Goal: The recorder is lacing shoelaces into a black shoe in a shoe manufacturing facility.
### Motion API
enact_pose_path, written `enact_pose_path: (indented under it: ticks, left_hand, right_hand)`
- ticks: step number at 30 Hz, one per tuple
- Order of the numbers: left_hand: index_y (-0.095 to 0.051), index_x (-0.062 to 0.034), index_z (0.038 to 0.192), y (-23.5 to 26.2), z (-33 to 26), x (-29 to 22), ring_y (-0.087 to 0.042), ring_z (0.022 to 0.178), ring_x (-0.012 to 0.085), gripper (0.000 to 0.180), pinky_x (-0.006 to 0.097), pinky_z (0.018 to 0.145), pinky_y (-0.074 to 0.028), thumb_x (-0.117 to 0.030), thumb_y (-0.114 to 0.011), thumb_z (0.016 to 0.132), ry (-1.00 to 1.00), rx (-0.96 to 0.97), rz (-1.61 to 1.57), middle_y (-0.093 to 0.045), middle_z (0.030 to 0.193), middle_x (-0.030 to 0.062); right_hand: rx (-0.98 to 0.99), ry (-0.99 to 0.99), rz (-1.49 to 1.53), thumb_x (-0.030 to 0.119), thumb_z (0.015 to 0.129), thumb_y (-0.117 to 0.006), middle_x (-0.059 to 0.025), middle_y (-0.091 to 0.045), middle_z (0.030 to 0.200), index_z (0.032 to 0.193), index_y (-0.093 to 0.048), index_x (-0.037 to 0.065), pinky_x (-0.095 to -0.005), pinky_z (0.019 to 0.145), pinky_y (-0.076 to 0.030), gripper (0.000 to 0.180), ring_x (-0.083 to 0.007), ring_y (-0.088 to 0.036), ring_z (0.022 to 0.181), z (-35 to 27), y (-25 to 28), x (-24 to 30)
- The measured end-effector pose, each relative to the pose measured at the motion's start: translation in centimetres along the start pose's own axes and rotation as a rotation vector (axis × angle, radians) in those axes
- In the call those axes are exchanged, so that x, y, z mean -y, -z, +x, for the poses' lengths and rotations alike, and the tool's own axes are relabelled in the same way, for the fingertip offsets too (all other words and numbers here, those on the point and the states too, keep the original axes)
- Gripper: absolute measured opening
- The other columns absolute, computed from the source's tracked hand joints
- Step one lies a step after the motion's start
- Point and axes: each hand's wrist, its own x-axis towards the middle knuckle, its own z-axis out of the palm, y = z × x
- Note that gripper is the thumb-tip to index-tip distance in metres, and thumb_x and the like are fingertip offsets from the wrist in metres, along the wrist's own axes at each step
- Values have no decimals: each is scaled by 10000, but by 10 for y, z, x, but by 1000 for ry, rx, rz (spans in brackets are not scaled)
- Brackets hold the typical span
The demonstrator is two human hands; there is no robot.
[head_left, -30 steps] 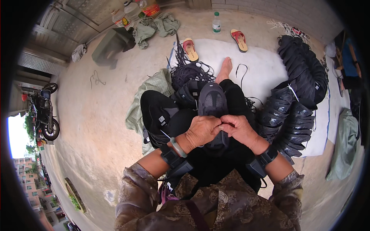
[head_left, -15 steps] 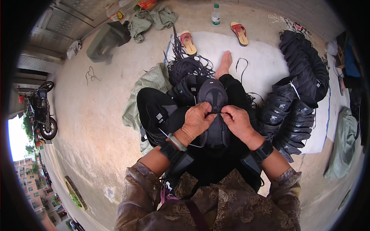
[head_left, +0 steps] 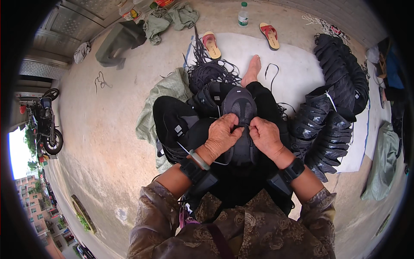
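A black shoe upper (head_left: 239, 98) lies in my lap, its rounded mesh toe facing away from me. My left hand (head_left: 223, 134) is closed on the left side of its lacing area, thumb and fingers pinching a black shoelace (head_left: 242, 125). Across from it, my right hand (head_left: 266, 136) pinches the lace too, close to the shoe's right side. The lace runs between the two hands; its ends are hidden by the fingers. More black uppers (head_left: 208, 102) are bunched left of the shoe. A tangle of black laces (head_left: 212, 71) lies just beyond them.
Stacked rows of black uppers (head_left: 321, 125) stand on a white sheet (head_left: 293, 64) to the right. Red sandals (head_left: 269, 36) and a bottle (head_left: 243, 15) are ahead. Green sacking (head_left: 151, 110) lies at my left; a green sack (head_left: 381, 162) is far right. A motorcycle (head_left: 46, 123) stands far left.
My right hand has shifted slightly, its fingers turning more upward by the lace. The left hand stays almost in place on the shoe.
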Motion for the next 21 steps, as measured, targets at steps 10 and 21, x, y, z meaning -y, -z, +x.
enact_pose_path:
  ticks: [10,21]
  left_hand:
    - [-506,-68,882,5,0,7,-435,541,128,303,261,512,-412,-66,-717,665,-20,67,-64,-417,627,14]
    - [-495,-80,964,13,2,15,-416,554,82,340,225,514,-393,-10,-692,696,34,233,-184,-404,666,-5]
  right_hand:
    - [221,-89,-186,124,689,-534,-144,-602,705,676,-554,27,-417,654,-465,99,-313,-589,708,17,8,9]
    - [256,35,184,59,702,-558,-134,-560,653,707,-526,40,-383,603,-445,37,-314,-571,679,17,3,-13]
